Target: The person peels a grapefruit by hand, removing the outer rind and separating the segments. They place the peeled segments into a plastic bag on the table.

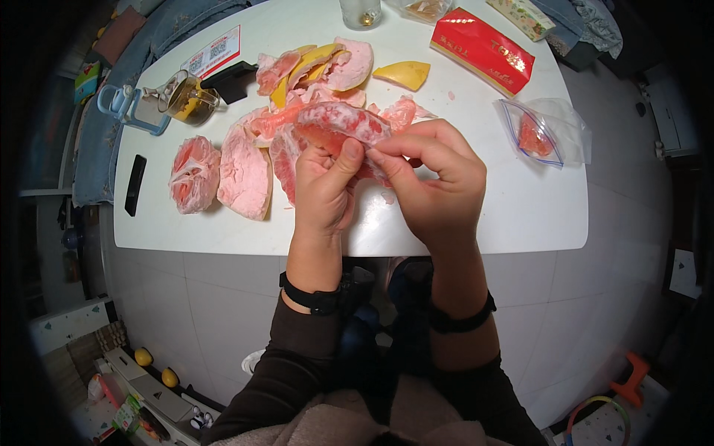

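Above the white table, my left hand (329,184) grips a red pomelo segment (346,122) with whitish membrane on it. The thumb and fingers of my right hand (435,173) pinch the same segment at its lower edge. Behind and partly under my hands lies more pomelo flesh (285,161). To the left are a peeled pomelo piece (194,175) and a thick pink-lined rind piece (245,173). Beyond them, yellow and pink peels (318,69) are heaped, with one yellow peel piece (403,75) apart. A zip plastic bag (544,134) at the right holds a piece of red flesh.
On the white table (519,223) are a red box (482,50), a glass (361,14), a glass pitcher with dark liquid (189,100), a blue-framed holder (134,108), a black stand (230,82), a black flat object (135,185) and a printed card (215,53).
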### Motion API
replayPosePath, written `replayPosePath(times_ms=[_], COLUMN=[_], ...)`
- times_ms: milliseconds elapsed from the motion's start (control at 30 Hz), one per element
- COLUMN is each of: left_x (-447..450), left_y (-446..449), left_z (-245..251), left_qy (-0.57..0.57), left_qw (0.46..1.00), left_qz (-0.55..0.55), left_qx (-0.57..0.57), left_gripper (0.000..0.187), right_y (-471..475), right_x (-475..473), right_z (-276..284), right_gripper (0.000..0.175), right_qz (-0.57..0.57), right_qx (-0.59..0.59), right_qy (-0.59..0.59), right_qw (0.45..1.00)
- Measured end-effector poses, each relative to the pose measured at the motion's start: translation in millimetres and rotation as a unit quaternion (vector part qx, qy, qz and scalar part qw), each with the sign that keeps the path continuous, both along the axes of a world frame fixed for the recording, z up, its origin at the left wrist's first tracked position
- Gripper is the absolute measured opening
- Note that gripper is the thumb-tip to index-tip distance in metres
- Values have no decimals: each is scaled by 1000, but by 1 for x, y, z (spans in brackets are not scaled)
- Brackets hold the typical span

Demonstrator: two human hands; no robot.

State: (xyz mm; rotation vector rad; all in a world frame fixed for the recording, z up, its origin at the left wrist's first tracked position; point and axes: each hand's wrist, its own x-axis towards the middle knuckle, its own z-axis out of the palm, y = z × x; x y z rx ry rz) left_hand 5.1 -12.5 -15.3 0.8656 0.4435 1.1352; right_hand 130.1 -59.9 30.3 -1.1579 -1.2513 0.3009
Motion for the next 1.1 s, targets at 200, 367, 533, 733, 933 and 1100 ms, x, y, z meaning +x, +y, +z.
replayPosePath(times_ms=[200,367,533,733,933,1100], left_x=[4,0,-3,-4,-5,-5], left_y=[-4,-1,0,-1,-1,0], left_z=[8,7,4,8,7,7], left_qy=[-35,14,30,49,77,100], left_qw=[999,999,999,997,993,992], left_qz=[16,9,1,13,22,29], left_qx=[-29,28,44,66,86,74], left_gripper=[24,29,33,34,32,31], right_y=[0,-1,-2,-2,-2,-4], right_x=[-3,1,2,3,9,9], right_z=[1,3,2,4,6,4], right_gripper=[9,9,8,7,4,7], right_qz=[-10,-8,9,15,40,66], right_qx=[10,14,9,13,-42,-84], right_qy=[40,3,-3,26,-38,-90], right_qw=[999,1000,1000,999,998,990])
